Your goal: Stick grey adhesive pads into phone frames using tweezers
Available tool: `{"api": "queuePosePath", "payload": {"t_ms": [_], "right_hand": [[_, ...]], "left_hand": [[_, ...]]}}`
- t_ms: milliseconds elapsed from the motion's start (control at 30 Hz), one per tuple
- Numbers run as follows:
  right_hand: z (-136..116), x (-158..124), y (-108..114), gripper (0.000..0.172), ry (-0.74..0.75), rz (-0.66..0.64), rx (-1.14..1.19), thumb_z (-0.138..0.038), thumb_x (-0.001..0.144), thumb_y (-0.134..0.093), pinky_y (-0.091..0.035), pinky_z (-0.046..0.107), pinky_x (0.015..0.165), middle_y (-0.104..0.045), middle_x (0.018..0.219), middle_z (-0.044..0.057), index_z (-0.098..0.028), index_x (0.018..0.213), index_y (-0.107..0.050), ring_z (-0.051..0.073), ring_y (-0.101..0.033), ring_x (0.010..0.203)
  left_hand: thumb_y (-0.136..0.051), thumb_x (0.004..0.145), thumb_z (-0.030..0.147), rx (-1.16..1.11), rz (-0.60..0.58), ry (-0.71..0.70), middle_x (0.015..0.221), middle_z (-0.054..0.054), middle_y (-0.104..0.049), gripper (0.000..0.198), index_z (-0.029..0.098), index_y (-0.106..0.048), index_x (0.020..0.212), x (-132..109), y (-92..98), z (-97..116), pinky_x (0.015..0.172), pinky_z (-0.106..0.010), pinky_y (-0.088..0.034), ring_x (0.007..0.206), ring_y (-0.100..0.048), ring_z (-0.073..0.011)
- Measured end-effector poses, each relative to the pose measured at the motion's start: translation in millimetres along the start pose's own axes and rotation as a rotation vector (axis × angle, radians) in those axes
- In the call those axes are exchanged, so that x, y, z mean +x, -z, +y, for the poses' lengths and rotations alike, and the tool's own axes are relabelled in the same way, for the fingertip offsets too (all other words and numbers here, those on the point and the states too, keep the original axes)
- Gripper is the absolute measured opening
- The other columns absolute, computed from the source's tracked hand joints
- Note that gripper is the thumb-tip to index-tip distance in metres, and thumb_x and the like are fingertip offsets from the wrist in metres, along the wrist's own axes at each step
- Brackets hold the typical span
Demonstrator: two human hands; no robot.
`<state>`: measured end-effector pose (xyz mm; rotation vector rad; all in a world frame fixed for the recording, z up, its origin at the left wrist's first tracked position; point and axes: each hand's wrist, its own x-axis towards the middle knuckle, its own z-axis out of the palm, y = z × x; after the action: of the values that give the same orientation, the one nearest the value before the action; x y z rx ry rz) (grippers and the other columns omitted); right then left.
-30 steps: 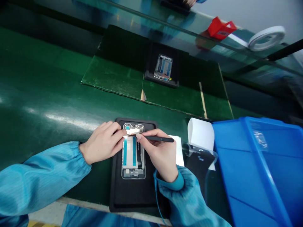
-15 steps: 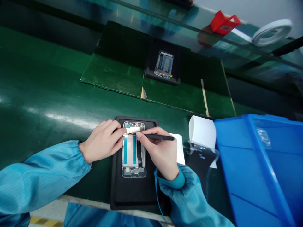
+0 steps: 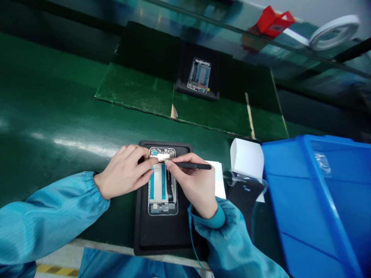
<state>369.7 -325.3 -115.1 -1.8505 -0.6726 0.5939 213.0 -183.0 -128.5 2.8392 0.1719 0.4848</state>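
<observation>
Pinching a black spudger (image 3: pixel 193 165) in my right hand (image 3: pixel 193 187), tip at the upper end of the phone frame (image 3: pixel 162 193), contact hard to tell. Left hand (image 3: pixel 123 173) lies open, fingertips on the frame's edge. Frame sits flat on a black mat (image 3: pixel 162 235), blue bin (image 3: pixel 313 200) off right.

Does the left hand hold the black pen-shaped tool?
No, the black pen-shaped tool is pinched in the right hand, while the left hand rests its fingers against the phone frame.
</observation>
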Motion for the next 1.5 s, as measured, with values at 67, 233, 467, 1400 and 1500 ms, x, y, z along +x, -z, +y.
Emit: {"api": "queuePosePath", "payload": {"t_ms": [67, 233, 467, 1400, 1500], "right_hand": [[-0.4, -0.1, -0.7, 0.015, -0.003, 0.001, 0.003, -0.028, 0.074, -0.082, -0.054, 0.026, 0.056, -0.071, 0.071, 0.001, -0.019, 0.075, -0.070, 0.015, -0.066, 0.060], [-1.9, 0.1, -0.5, 0.016, -0.003, -0.010, -0.005, -0.030, 0.075, -0.081, -0.054, 0.026, 0.056, -0.071, 0.072, 0.002, -0.019, 0.076, -0.069, 0.016, -0.067, 0.061], [-2.5, 0.0, 5.7, 0.018, 0.031, -0.011, -0.043, -0.031, 0.075, -0.082, -0.055, 0.026, 0.056, -0.071, 0.073, 0.002, -0.019, 0.077, -0.069, 0.016, -0.066, 0.062], [30.8, 24.0, 10.3, 0.031, 0.001, 0.311, 0.783, -0.032, 0.066, -0.085, -0.054, 0.026, 0.059, -0.066, 0.068, -0.003, -0.019, 0.080, -0.061, 0.014, -0.068, 0.062], [36.8, 27.1, 8.4, 0.032, 0.007, 0.310, 0.814, -0.031, 0.065, -0.087, -0.055, 0.027, 0.060, -0.066, 0.067, -0.002, -0.018, 0.080, -0.062, 0.015, -0.069, 0.063]], "left_hand": [[-0.050, 0.097, 0.029, 0.008, -0.011, -0.024, 0.109, -0.011, -0.058, 0.027, 0.019, -0.063, 0.119, 1.2, 2.1, -0.3, 0.075, -0.039, -0.043, 0.099, -0.053, -0.0264], [-0.051, 0.098, 0.032, 0.060, -0.060, -0.065, 0.113, -0.011, -0.060, 0.030, 0.019, -0.064, 0.121, 3.4, 7.1, 0.8, 0.081, -0.041, -0.044, 0.104, -0.052, -0.0276], [-0.048, 0.099, 0.035, 0.175, -0.155, -0.104, 0.113, -0.011, -0.061, 0.038, 0.014, -0.060, 0.128, 4.0, 12.7, 8.7, 0.086, -0.044, -0.043, 0.106, -0.052, -0.0289], [-0.038, 0.095, 0.039, 0.220, -0.510, 0.673, 0.077, -0.008, -0.068, 0.028, 0.020, -0.055, 0.083, -7.7, 22.2, 44.8, 0.058, -0.032, -0.039, 0.072, -0.067, -0.0259], [-0.035, 0.094, 0.039, 0.286, -0.534, 0.746, 0.076, -0.008, -0.068, 0.029, 0.021, -0.054, 0.081, -16.6, 42.7, 25.9, 0.061, -0.033, -0.040, 0.074, -0.068, -0.0278]]}}
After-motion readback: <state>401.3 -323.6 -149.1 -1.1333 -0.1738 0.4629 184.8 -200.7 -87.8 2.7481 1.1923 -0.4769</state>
